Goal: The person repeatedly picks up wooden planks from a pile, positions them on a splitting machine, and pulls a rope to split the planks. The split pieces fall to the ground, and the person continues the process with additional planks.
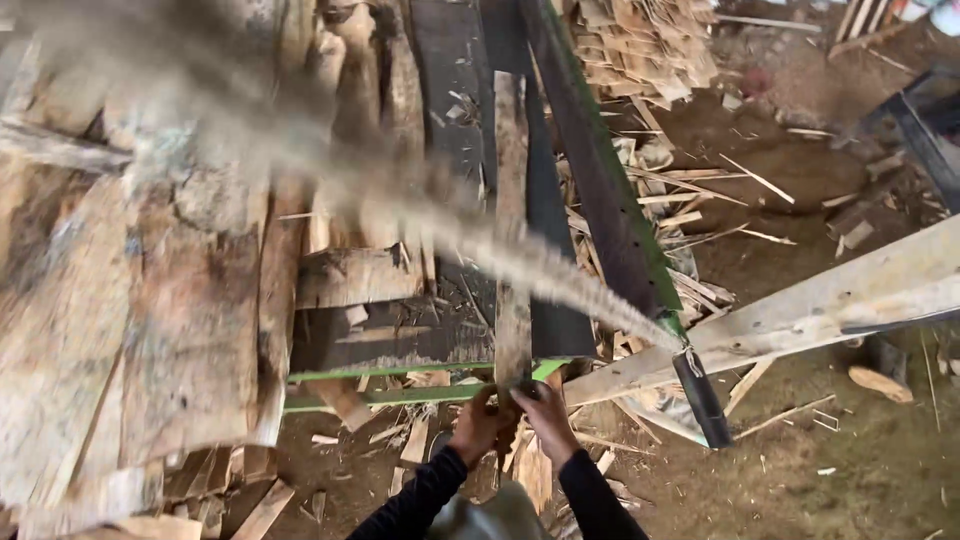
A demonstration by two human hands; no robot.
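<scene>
Head view: both hands meet at the near end of a narrow wooden slat (pixel 512 250) that runs away across a green-edged frame (pixel 600 190). The left hand (pixel 477 425) curls its fingers shut around the slat's end; the right hand (pixel 545 412) clasps it just beside, fingers closed. A blurred rope (pixel 540 265) crosses diagonally to a dark handle (pixel 703 398) on the right. Weathered planks (pixel 190 320) lie left. To feed well, I judge both grips should stay firm and in line with the slat.
</scene>
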